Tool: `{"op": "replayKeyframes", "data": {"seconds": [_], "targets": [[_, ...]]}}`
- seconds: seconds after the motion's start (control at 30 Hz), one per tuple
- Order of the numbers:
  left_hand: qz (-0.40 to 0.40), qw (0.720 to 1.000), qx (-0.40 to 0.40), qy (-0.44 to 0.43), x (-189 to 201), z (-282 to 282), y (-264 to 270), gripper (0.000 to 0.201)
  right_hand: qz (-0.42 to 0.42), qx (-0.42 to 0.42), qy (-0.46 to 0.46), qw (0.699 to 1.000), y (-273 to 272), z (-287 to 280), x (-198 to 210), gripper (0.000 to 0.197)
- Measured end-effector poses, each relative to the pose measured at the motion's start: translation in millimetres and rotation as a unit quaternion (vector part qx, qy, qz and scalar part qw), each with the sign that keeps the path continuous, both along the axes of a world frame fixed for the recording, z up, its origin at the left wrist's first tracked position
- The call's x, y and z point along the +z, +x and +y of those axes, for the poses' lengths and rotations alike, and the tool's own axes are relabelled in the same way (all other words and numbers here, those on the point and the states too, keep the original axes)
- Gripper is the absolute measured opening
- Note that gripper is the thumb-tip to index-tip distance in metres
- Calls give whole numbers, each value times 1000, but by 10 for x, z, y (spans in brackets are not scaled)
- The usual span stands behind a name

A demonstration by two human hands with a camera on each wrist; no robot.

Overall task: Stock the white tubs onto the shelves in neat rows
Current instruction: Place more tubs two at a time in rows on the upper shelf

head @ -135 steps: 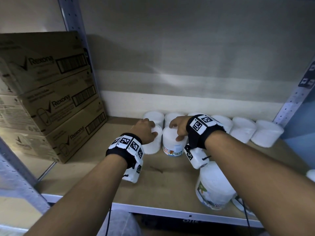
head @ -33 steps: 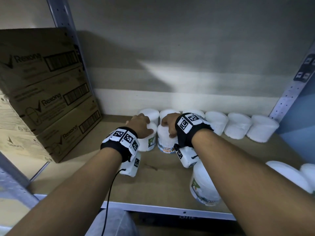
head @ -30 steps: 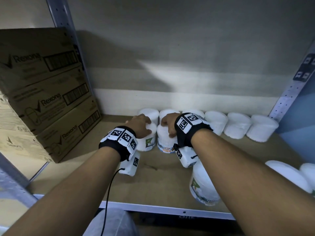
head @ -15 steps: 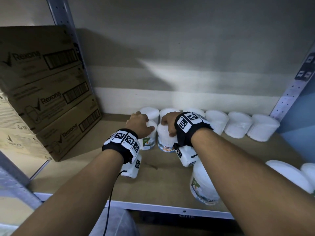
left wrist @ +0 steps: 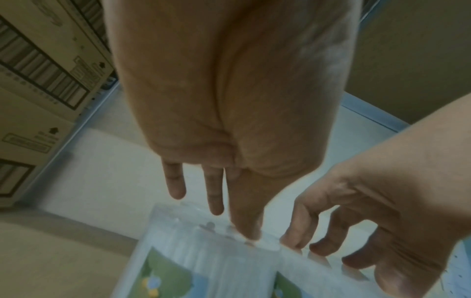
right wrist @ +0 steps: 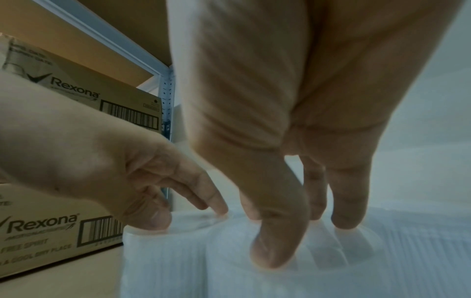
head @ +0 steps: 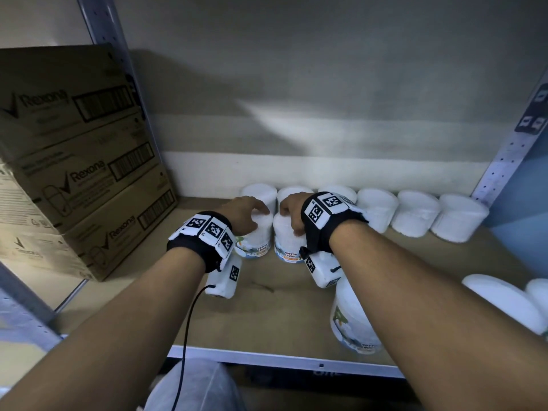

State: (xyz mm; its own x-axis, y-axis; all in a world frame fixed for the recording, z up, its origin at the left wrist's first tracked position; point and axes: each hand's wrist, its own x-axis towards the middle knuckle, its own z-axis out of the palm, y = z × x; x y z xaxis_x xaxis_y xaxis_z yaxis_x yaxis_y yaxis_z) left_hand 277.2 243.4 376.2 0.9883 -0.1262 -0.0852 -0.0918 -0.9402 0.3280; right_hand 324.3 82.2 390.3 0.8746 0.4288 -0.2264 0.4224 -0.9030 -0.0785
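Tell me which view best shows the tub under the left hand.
The head view: the tub stands whole beside its neighbour, label readable, left hand on top. The left wrist view shows only its blurred top and label; the right wrist view only its upper edge.

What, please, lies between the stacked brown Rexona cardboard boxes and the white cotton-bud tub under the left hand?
In the head view, only bare brown shelf board separates the boxes from the tub that the left hand holds.

Two tubs point(head: 268, 237) before back row point(head: 415, 213); cartons point(head: 77, 161) at left.
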Motion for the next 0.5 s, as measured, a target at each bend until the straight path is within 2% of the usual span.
{"op": "replayKeyframes", "data": {"seconds": [0.1, 0.23, 0.37, 0.5], "targets": [[-31, 998, 22, -45, 24, -14, -6, 44, 2, -1, 1, 1000, 1, 2, -3, 51], [-108, 990, 91, -31, -28, -82, 26, 43, -9, -2, 2, 1000, -18, 13, 6, 50], [-79, 991, 103, 23, -125, -160, 23, 51, 1, 13, -15, 1000, -9, 25, -5, 56], [-52, 994, 87, 49, -139, -147, 40, 53, -8, 13, -8, 1000, -14, 7, -10, 50]]}}
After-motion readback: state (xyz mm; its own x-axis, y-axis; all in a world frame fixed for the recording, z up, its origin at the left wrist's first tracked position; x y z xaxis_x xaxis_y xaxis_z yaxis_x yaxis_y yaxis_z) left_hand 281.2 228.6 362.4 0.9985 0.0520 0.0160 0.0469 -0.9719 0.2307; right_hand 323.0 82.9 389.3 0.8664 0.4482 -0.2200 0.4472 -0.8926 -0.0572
